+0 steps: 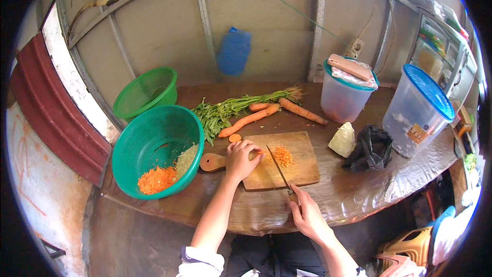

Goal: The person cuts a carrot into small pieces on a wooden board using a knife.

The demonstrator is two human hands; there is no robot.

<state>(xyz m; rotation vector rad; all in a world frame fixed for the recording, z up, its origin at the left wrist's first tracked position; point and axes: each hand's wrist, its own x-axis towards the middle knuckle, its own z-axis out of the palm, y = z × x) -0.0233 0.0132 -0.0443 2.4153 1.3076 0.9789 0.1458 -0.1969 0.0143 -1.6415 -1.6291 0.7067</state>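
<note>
On a wooden cutting board, my left hand holds down thin carrot strips under its fingertips. My right hand grips the handle of a kitchen knife, whose blade lies across the board just right of the strips. Finely diced carrot sits to the right of the blade. A cut carrot piece rests beyond my left hand. Whole carrots and a bunch of leafy green stalks lie behind the board. The teal plastic basket at left holds diced carrot and a pale green chopped vegetable.
A green basket stands behind the teal one. To the right are a cabbage wedge, a black plastic bag, a lidded bucket and a blue-lidded container. Plastic stools stand low at the right.
</note>
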